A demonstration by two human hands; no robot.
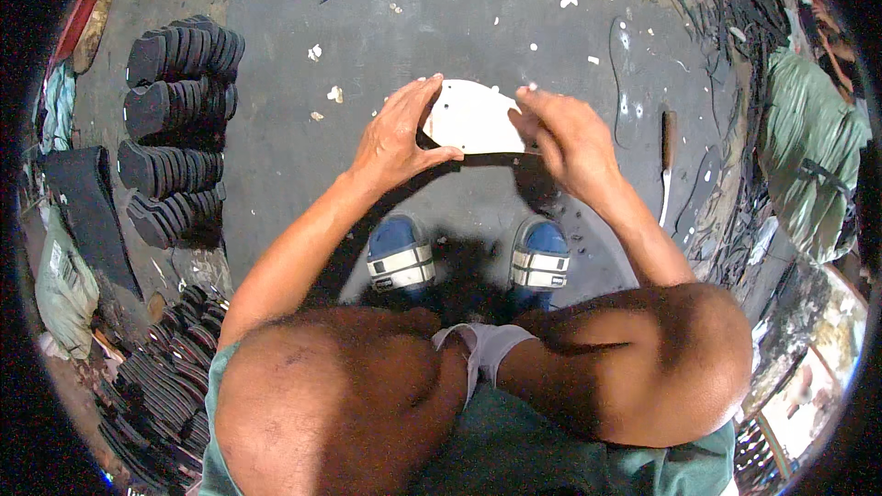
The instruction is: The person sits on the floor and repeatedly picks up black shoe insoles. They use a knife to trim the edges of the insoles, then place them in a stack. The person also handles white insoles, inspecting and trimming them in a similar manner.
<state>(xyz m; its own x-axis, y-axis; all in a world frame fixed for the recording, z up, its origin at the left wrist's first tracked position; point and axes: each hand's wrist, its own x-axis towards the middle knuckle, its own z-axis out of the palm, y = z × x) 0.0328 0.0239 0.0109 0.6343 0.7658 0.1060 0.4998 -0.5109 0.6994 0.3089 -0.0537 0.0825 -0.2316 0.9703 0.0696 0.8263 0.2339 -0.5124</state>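
Observation:
A white flat piece (pixel 476 117), rounded at the edges and pierced with a few small holes, is held level over the dark sheet (pixel 386 28) in front of my feet. My left hand (pixel 397 133) grips its left end, thumb along the near edge and fingers at the far edge. At the opposite end, the fingers of my right hand (pixel 571 140) curl against the piece; slight blur hides part of their contact. A dark shadow falls below it.
Stacked black sole-shaped pieces (pixel 175 106) stand at left, with more (pixel 161 386) at lower left. A knife (pixel 668 152) with a wooden handle lies at right, near dark scraps and a green sack (pixel 808 147). White bits (pixel 315 52) dot the sheet. My blue slippers (pixel 398 237) are close below.

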